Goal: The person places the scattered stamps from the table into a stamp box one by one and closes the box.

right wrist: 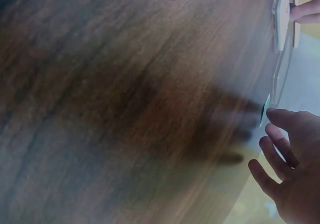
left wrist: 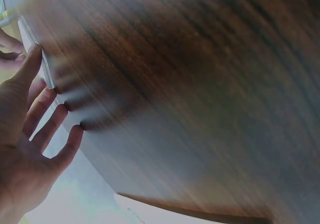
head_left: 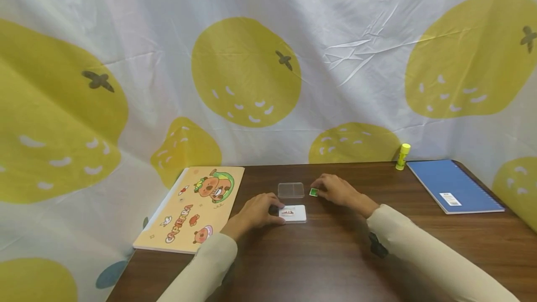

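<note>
A flat white box with a small printed picture and a clear rim lies on the brown table. My left hand grips its left end, thumb at the near edge and fingers at the far side. In the left wrist view the thumb meets the box's edge while other fingertips reach the tabletop. Beyond the box lies a clear plastic lid. Right of that lid, a small green square with a pale border is pinched by my right hand, its thumb overlapping the piece in the right wrist view.
On the left lies a capybara-printed folder. A yellow glue stick stands at the back right, beside a blue spiral notebook. Behind the table hangs a white curtain with yellow fruit.
</note>
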A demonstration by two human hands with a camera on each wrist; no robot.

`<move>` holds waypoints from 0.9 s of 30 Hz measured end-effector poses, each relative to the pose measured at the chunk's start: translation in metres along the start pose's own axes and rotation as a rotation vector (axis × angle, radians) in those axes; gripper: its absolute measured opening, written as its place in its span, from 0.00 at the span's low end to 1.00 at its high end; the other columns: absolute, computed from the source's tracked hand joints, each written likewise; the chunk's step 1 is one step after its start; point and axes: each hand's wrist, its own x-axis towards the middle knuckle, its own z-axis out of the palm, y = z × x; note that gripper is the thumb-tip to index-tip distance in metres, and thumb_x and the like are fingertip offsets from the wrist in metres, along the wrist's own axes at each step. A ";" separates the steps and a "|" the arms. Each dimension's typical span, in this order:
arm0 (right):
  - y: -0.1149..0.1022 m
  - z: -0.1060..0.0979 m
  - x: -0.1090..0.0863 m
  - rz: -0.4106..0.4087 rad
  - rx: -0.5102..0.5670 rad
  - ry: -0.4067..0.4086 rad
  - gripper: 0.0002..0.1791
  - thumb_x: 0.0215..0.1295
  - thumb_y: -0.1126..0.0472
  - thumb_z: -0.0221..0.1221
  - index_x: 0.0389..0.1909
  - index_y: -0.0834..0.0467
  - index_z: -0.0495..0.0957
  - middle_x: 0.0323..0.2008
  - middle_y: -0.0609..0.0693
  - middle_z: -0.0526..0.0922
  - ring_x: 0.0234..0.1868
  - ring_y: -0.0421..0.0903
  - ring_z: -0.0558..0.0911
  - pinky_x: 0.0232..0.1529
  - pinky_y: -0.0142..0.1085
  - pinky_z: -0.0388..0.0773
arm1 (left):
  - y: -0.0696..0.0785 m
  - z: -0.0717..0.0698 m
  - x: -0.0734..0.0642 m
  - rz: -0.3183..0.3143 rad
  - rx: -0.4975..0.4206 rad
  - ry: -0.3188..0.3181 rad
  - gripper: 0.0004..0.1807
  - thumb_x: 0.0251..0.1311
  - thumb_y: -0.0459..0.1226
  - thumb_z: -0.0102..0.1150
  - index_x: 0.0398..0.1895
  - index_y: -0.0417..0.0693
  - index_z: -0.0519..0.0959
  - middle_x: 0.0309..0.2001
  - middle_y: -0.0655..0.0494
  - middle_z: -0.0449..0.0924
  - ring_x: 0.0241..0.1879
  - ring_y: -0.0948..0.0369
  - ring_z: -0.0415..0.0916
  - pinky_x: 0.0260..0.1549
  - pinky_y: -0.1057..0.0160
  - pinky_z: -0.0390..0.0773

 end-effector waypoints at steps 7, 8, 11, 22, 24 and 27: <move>-0.001 0.004 -0.001 -0.001 -0.019 -0.004 0.10 0.67 0.66 0.68 0.48 0.61 0.88 0.41 0.53 0.85 0.41 0.49 0.83 0.42 0.46 0.82 | 0.002 -0.001 0.000 0.000 0.005 0.000 0.25 0.54 0.50 0.79 0.53 0.50 0.89 0.51 0.59 0.85 0.54 0.57 0.81 0.57 0.55 0.79; -0.001 0.004 -0.001 -0.005 -0.017 0.000 0.10 0.66 0.66 0.68 0.47 0.62 0.88 0.39 0.52 0.85 0.40 0.47 0.82 0.41 0.44 0.82 | 0.002 -0.001 0.000 -0.003 0.005 -0.003 0.25 0.54 0.50 0.79 0.53 0.50 0.89 0.52 0.59 0.85 0.54 0.57 0.81 0.57 0.55 0.79; -0.001 0.004 -0.001 -0.008 0.007 0.016 0.09 0.65 0.68 0.68 0.45 0.64 0.88 0.36 0.50 0.86 0.35 0.43 0.80 0.38 0.40 0.81 | 0.002 -0.001 0.000 -0.010 0.007 -0.008 0.25 0.54 0.50 0.79 0.54 0.51 0.89 0.52 0.59 0.85 0.54 0.58 0.81 0.56 0.55 0.79; 0.000 0.005 -0.003 -0.118 -0.015 0.036 0.12 0.66 0.74 0.65 0.47 0.61 0.88 0.45 0.54 0.87 0.49 0.55 0.86 0.52 0.51 0.83 | -0.001 0.000 0.002 -0.016 0.027 -0.019 0.26 0.53 0.52 0.79 0.54 0.53 0.89 0.52 0.60 0.85 0.55 0.58 0.81 0.57 0.55 0.79; -0.001 0.004 -0.004 -0.117 -0.027 0.023 0.12 0.66 0.73 0.65 0.47 0.60 0.89 0.44 0.54 0.87 0.48 0.54 0.86 0.51 0.50 0.83 | -0.001 0.000 0.003 -0.015 0.028 -0.019 0.26 0.53 0.52 0.79 0.54 0.53 0.89 0.52 0.60 0.85 0.55 0.58 0.81 0.57 0.55 0.79; -0.002 0.003 -0.007 -0.089 -0.007 -0.004 0.12 0.66 0.72 0.65 0.48 0.62 0.88 0.42 0.54 0.86 0.43 0.50 0.85 0.45 0.45 0.84 | -0.001 0.001 0.003 -0.016 0.027 -0.019 0.26 0.53 0.52 0.79 0.54 0.53 0.89 0.52 0.60 0.85 0.55 0.58 0.81 0.57 0.55 0.79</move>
